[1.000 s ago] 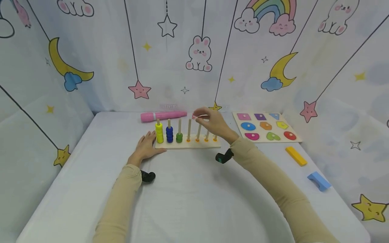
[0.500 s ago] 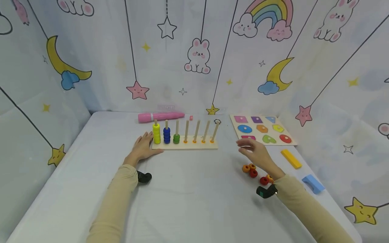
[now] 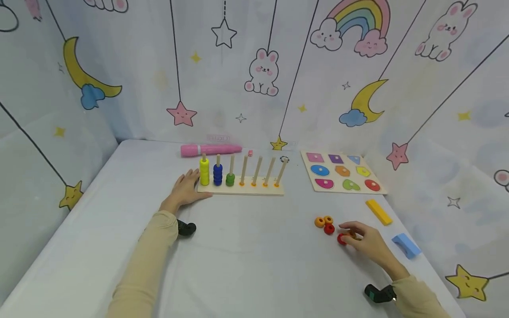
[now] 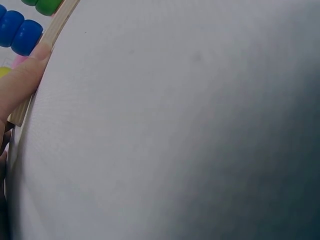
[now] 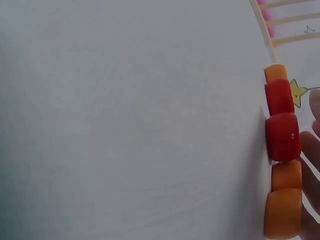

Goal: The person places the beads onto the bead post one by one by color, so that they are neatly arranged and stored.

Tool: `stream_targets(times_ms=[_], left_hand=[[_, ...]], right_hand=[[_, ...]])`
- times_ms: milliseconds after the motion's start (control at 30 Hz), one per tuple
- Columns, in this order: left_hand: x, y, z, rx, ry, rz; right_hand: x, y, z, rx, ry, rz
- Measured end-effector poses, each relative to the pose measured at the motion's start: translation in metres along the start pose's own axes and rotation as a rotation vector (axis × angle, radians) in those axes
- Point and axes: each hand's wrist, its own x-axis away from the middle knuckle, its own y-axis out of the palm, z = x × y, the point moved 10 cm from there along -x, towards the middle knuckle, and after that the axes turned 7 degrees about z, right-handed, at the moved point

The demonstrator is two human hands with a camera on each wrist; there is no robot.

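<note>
A wooden counting board [image 3: 241, 190] with upright pegs bears yellow rings [image 3: 204, 172], blue beads [image 3: 217, 175] and green beads [image 3: 230, 179]; its other pegs have only orange at their bases. My left hand [image 3: 184, 189] rests at the board's left end, thumb along the front edge, as the left wrist view also shows. At the right, my right hand [image 3: 370, 242] reaches over loose beads with thumb and fingers apart, the thumb overlapping a red bead [image 3: 340, 239]. Another red bead [image 3: 328, 229] and two orange beads [image 3: 320, 222] lie to its left. More orange beads [image 5: 283, 213] show beside the fingers in the right wrist view.
Behind the board lie a pink pen-shaped thing [image 3: 210, 150], a tiny pink piece [image 3: 250, 153] and a small ring-like thing [image 3: 284, 159]. A shape puzzle board [image 3: 310, 176] sits at the back right. A yellow block [image 3: 379, 212] and a blue arched block [image 3: 406, 245] lie near the right edge.
My right hand has come from above the pegs, back and right, down to the loose beads, which its arm hid at first. The left hand stays at the board's end.
</note>
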Motion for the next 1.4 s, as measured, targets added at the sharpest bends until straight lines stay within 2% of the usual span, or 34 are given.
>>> stream_targets(times_ms=[200, 600, 867, 1000, 1100, 1400], left_hand=[[-0.002, 0.001, -0.002, 0.000, -0.006, -0.004], [-0.006, 0.005, -0.005, -0.007, -0.021, -0.025], [-0.003, 0.004, -0.002, -0.002, -0.011, -0.016], [-0.002, 0.004, 0.000, -0.005, -0.007, -0.018], [-0.001, 0.004, 0.001, -0.009, -0.013, -0.016], [-0.001, 0.003, 0.004, 0.007, -0.005, 0.004]], right_hand=[[0.006, 0.004, 0.006, 0.068, -0.005, 0.008], [0.002, 0.003, 0.005, 0.079, -0.059, 0.017], [-0.004, -0.009, -0.004, 0.003, -0.024, 0.004], [-0.019, -0.016, -0.006, -0.018, -0.005, 0.005], [-0.037, -0.016, -0.018, -0.047, -0.013, 0.006], [-0.105, -0.007, -0.085, -0.170, -0.148, 0.070]])
